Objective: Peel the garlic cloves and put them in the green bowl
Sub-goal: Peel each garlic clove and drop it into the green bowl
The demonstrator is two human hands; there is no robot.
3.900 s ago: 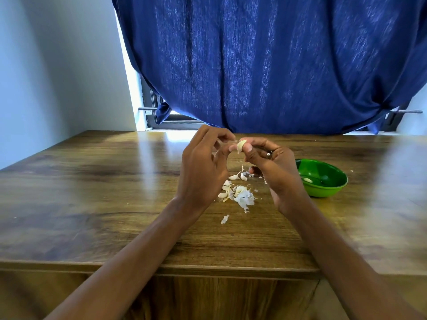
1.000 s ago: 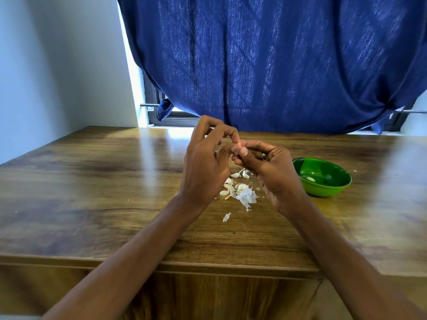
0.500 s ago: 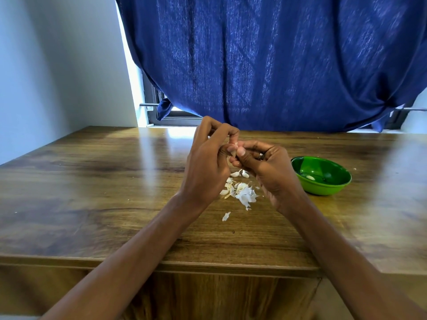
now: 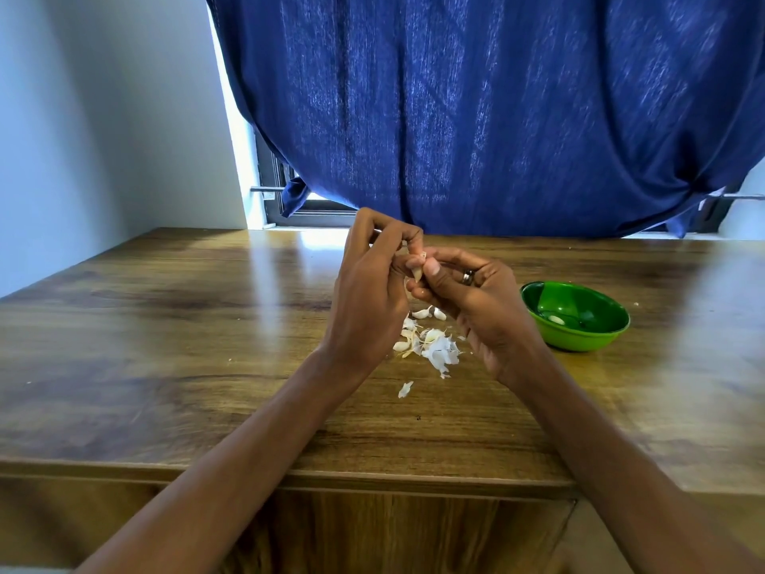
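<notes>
- Garlic clove is pinched between both hands, held up above the desk, its pale pointed tip hanging down between the thumbs.
- Nearest of all, below the grip and toward the person, one lone flake of skin lies on the desk between the two forearms.
- Just past it, directly beneath the grip, sits a pile of white skins with a few cloves mixed in at its far and left edges; whether those are peeled I cannot tell.
- The left hand has its fingers curled, fingertips pressed onto the upper end of the clove, back of the hand toward the camera.
- The right hand pinches the same clove from the other side, thumb laid against it and fingers curled below; a ring shows on one finger.
- To the right of the grip, apart from the right hand, the bowl stands upright on the desk with one pale peeled clove lying in its bottom.
- A tiny crumb lies on the desk just beyond the bowl.
- Far behind the grip, a blue curtain hangs down to the desk's back edge, with a strip of window frame showing at its lower left and a pale wall further left.
</notes>
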